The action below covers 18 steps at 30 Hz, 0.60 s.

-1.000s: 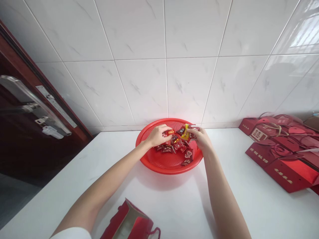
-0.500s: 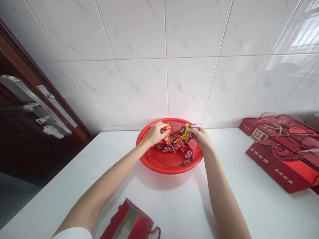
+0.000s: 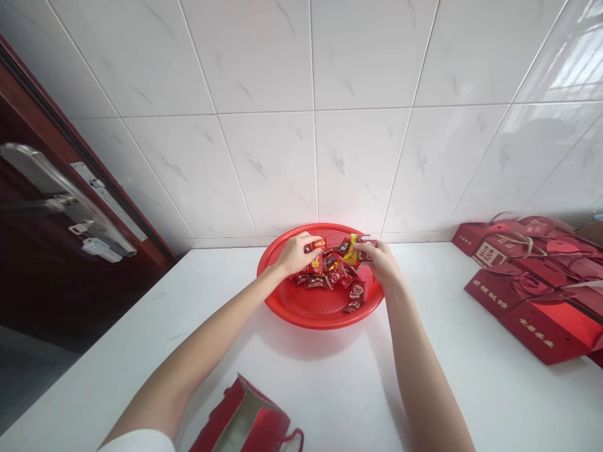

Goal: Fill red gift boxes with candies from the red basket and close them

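A red plastic basket (image 3: 325,322) stands on the white table against the tiled wall, with several wrapped candies (image 3: 336,273) inside. Over its left part, my left hand (image 3: 296,252) pinches red candy packets (image 3: 316,258). At the right rim, my right hand (image 3: 381,260) holds yellow and dark red candy packets (image 3: 352,250) between thumb and fingers. Nearer to me, an open red paper box (image 3: 266,430) with a cord lies at the bottom edge of the view, partly cut off.
Several red gift boxes (image 3: 541,314) with ribbons and gold lettering are piled on the table's right side. A dark red door (image 3: 42,263) with a metal handle and keys is at the left. The tiled wall (image 3: 264,163) rises behind the basket.
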Motion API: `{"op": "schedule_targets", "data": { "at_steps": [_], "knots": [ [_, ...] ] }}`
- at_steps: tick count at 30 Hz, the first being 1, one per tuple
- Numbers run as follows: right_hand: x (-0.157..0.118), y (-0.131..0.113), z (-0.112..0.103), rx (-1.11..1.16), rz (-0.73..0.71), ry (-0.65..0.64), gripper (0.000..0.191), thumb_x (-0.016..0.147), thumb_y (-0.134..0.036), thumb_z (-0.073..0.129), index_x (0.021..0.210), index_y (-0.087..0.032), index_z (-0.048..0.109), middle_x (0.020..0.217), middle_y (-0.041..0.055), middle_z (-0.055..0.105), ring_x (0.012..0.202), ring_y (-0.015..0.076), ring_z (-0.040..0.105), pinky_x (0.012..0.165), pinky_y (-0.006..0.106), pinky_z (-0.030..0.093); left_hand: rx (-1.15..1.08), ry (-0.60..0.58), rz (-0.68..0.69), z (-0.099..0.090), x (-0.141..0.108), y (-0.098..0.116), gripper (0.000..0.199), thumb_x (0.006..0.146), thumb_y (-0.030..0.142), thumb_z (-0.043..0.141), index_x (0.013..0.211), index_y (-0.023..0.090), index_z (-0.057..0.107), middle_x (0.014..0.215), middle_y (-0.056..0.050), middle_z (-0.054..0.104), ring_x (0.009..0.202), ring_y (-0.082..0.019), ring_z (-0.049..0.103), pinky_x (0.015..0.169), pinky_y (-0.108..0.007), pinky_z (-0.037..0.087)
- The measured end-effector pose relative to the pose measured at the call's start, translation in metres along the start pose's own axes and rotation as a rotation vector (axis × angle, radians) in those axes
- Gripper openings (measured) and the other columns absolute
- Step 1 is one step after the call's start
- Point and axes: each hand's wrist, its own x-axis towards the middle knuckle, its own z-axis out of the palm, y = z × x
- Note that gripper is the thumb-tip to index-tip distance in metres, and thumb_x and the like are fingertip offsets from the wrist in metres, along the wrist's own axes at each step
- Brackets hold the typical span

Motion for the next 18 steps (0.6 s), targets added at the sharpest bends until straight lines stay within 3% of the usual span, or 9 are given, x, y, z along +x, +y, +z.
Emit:
{"op": "schedule_targets", "data": {
  "at_steps": [5,11,18],
  "knots": [
    [-0.0002,0.0006,0.0003,-0.001,-0.009,0.003,0.022,0.055,-0.031,0.084,0.07,-0.02,0.071,0.07,0.0034,0.075,0.067,0.0207,0.069,0.063,0.031,0.057,0.009,0.039,-0.017,0.0006,0.001,-0.0007,0.026,0.087,0.027,0.071,0.112,0.022,0.077,0.1,-0.003,0.076,0.093,-0.021,0.073,0.09,-0.033,0.057],
    [0.0005,0.001,0.0,-0.007,-0.013,0.002,0.022,0.055,-0.031,0.083,0.07,-0.02,0.071,0.07,0.0033,0.074,0.068,0.0206,0.069,0.064,0.03,0.056,0.041,0.141,-0.097,-0.001,0.003,-0.0038,0.024,0.091,0.024,0.067,0.113,0.018,0.076,0.114,-0.007,0.076,0.109,-0.023,0.072,0.101,-0.036,0.055],
    [0.0015,0.0021,-0.0014,-0.022,-0.003,0.016,0.024,0.056,-0.03,0.083,0.073,-0.02,0.07,0.071,0.0033,0.074,0.069,0.0208,0.07,0.065,0.031,0.057,0.086,0.088,-0.125,-0.0008,0.0028,-0.0036,0.025,0.092,0.025,0.066,0.114,0.02,0.075,0.118,-0.007,0.076,0.114,-0.024,0.07,0.104,-0.036,0.053]
  ]
}}
